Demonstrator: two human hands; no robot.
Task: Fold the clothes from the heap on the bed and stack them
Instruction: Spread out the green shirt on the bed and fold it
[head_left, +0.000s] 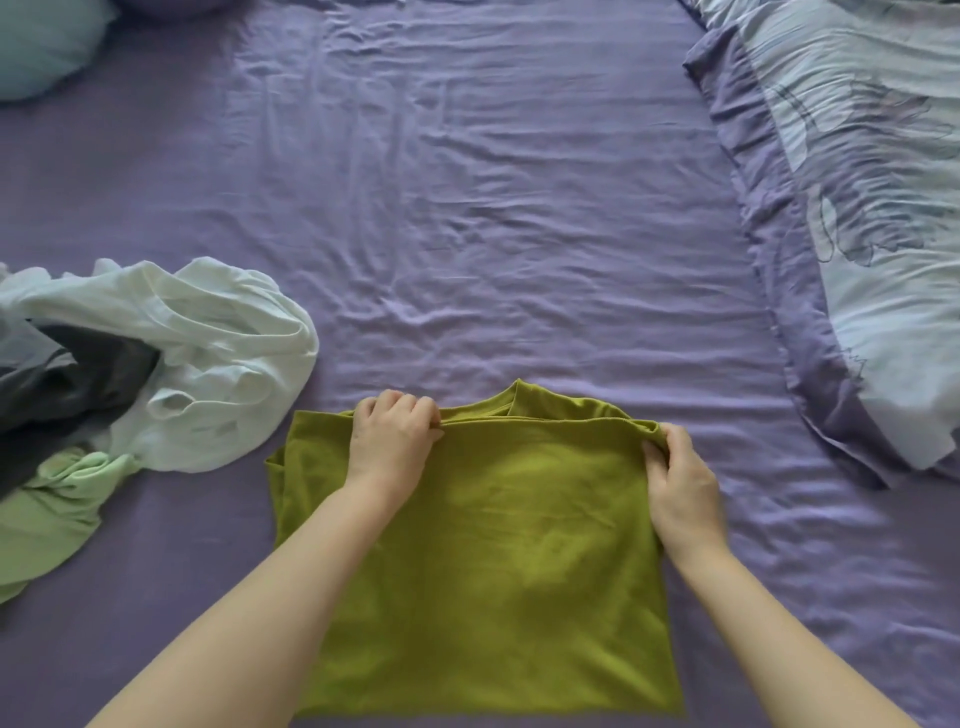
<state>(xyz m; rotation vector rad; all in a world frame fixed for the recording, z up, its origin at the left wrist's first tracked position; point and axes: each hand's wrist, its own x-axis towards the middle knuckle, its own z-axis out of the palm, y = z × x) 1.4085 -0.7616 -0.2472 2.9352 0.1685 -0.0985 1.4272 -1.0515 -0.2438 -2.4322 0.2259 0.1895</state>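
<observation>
olive shirt (519, 545) hem pinched between both hands (535, 457)

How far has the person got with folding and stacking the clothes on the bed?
Done: nothing; no stack of folded clothes shows. In hand: the olive-green top, its edge pinched by the left hand and right hand mid-fold. Left: the heap of white, dark grey and pale green clothes.

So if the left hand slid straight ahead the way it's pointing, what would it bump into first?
Past the olive green shirt it pinches, the left hand would probably meet only bare purple sheet. The heap lies off to its left, out of that line.
</observation>
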